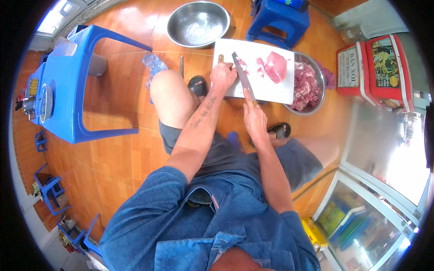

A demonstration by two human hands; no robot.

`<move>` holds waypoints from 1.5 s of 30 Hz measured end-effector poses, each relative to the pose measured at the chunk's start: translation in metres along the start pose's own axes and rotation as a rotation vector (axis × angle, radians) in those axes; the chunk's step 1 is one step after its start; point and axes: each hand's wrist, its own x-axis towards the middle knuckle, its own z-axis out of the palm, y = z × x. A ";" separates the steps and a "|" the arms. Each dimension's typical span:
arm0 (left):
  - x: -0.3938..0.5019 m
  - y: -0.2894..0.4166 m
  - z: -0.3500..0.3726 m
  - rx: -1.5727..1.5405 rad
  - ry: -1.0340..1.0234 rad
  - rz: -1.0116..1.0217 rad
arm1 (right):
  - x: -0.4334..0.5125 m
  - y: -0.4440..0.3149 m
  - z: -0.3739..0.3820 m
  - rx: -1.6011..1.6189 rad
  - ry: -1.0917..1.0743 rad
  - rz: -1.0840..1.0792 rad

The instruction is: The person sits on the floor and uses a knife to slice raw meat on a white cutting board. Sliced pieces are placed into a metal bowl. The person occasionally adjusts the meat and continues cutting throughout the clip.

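My right hand [255,118] grips the wooden handle of a long kitchen knife [242,75], its blade slanting up and left over a white cutting board [250,47]. My left hand [223,77] is over the board's left part, fingers curled near the blade; whether they pinch anything is hidden. Just beyond them shows a short brown piece, perhaps a handle [221,58]. Small scraps of meat [242,65] lie right beside the blade. Farther right on the board rests a larger chunk of raw pink meat [276,67].
Under the board's right edge, a metal bowl holds cut raw meat [307,88]. A wide steel basin [198,25] stands beyond the board, next to a blue plastic stool [279,23]. A blue table [67,91] is at left, red boxes [369,71] at right. A plastic bag [154,64] lies near my knee.
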 end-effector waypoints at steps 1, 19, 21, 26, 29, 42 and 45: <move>0.001 -0.002 0.001 -0.022 0.010 -0.013 | -0.003 0.001 0.002 -0.009 0.006 -0.002; -0.005 0.016 -0.006 0.023 0.003 -0.084 | -0.038 0.013 0.005 0.016 -0.038 0.074; -0.006 0.015 -0.004 0.021 0.016 -0.079 | -0.024 0.008 -0.003 0.035 -0.041 0.070; -0.005 0.016 -0.004 0.022 0.010 -0.090 | 0.018 0.003 0.003 0.049 0.031 0.001; -0.004 0.016 -0.006 0.011 0.013 -0.117 | -0.004 0.017 0.002 0.106 0.028 -0.032; -0.002 0.011 -0.010 -0.006 -0.038 -0.126 | 0.009 0.036 -0.033 0.956 -0.161 0.306; -0.001 0.012 -0.009 0.004 -0.055 -0.150 | -0.002 0.032 -0.045 0.892 -0.058 0.365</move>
